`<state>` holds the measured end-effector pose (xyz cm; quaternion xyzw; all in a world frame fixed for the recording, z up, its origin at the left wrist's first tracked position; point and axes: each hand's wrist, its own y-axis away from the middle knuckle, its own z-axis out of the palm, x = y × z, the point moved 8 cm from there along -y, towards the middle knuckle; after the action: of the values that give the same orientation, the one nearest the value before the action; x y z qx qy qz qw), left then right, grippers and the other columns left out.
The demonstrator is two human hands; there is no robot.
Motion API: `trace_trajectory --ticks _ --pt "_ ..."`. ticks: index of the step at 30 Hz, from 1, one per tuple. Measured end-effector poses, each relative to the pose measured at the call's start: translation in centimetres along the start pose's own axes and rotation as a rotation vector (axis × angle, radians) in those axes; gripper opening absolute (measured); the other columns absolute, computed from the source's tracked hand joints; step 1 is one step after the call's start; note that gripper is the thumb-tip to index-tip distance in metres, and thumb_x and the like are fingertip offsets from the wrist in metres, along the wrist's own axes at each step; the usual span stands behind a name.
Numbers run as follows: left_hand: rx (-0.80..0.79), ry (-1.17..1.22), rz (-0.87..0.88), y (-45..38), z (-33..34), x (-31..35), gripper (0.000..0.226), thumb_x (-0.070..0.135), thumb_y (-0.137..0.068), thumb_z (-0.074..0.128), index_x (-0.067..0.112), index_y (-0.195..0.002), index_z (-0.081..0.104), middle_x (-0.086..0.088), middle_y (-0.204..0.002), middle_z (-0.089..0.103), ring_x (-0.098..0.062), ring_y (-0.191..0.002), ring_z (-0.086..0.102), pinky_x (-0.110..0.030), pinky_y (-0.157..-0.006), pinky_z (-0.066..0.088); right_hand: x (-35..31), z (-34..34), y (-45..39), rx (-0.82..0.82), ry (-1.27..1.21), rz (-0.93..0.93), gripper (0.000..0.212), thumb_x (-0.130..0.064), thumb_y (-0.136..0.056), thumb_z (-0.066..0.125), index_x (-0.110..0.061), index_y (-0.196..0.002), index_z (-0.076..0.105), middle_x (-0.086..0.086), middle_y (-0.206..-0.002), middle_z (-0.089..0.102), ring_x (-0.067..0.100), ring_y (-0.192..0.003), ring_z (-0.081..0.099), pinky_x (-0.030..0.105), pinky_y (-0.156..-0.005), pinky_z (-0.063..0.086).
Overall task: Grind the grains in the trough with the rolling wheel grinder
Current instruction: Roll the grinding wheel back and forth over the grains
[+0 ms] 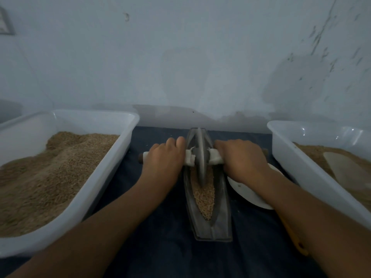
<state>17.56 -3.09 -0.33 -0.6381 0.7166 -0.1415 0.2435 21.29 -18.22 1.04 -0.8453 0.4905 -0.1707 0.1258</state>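
Note:
A long grey boat-shaped trough (pixel 224 213) lies lengthwise on the dark cloth in front of me. Tan grains (pixel 203 195) fill its groove. The grey rolling wheel grinder (pixel 200 157) stands upright in the far half of the trough, its edge in the grains. A handle wrapped in white cloth runs through the wheel. My left hand (pixel 163 159) grips the left side of the handle. My right hand (pixel 244 159) grips the right side. The wooden handle tip (pixel 141 157) pokes out past my left hand.
A white plastic tub (pixel 104 173) heaped with brown grain sits at the left. Another white tub (pixel 297 163) at the right holds grain and a pale scoop (pixel 345 167). A white plate (pixel 251 193) lies under my right forearm. A blue-grey wall stands close behind.

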Motion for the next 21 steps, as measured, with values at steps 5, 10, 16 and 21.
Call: trace_trajectory --ticks 5,10,16,21 --pt "0.001 -0.022 0.033 2.2 -2.2 1.2 0.037 0.014 -0.084 0.062 0.019 -0.106 0.032 -0.002 -0.104 0.052 -0.020 -0.087 0.057 -0.031 -0.072 0.032 -1.2 -1.1 3.7 0.143 0.029 -0.044 0.025 -0.012 -0.080 0.072 -0.017 -0.092 0.050 0.002 -0.079 0.059 0.025 -0.066 0.057 0.032 -0.058 0.029" --pt "-0.024 -0.016 0.064 3.5 -3.7 2.2 0.050 0.020 -0.079 0.071 0.021 -0.104 0.027 -0.001 -0.104 0.049 -0.020 -0.091 0.056 -0.032 -0.073 0.029 -2.0 -1.9 6.9 0.110 0.057 -0.006 0.031 -0.012 -0.074 0.078 -0.015 -0.095 0.055 0.002 -0.081 0.058 0.024 -0.068 0.057 0.035 -0.060 0.039" --pt "-0.064 0.044 0.042 3.8 -3.0 1.4 0.056 0.023 -0.082 0.070 0.025 -0.092 0.015 0.002 -0.103 0.050 -0.016 -0.083 0.055 -0.029 -0.072 0.032 -2.5 -2.6 6.2 0.109 0.107 -0.014 0.036 -0.007 -0.064 0.081 -0.014 -0.088 0.055 0.004 -0.073 0.058 0.025 -0.061 0.056 0.035 -0.058 0.038" --pt "-0.090 0.014 0.022 1.9 -1.7 1.1 0.036 0.018 -0.087 0.064 0.021 -0.102 0.031 -0.002 -0.107 0.050 -0.020 -0.086 0.061 -0.031 -0.067 0.034 -1.1 -0.9 3.3 0.040 0.037 -0.015 0.026 -0.022 -0.089 0.062 -0.022 -0.101 0.038 -0.006 -0.087 0.057 0.020 -0.075 0.059 0.034 -0.063 0.032"
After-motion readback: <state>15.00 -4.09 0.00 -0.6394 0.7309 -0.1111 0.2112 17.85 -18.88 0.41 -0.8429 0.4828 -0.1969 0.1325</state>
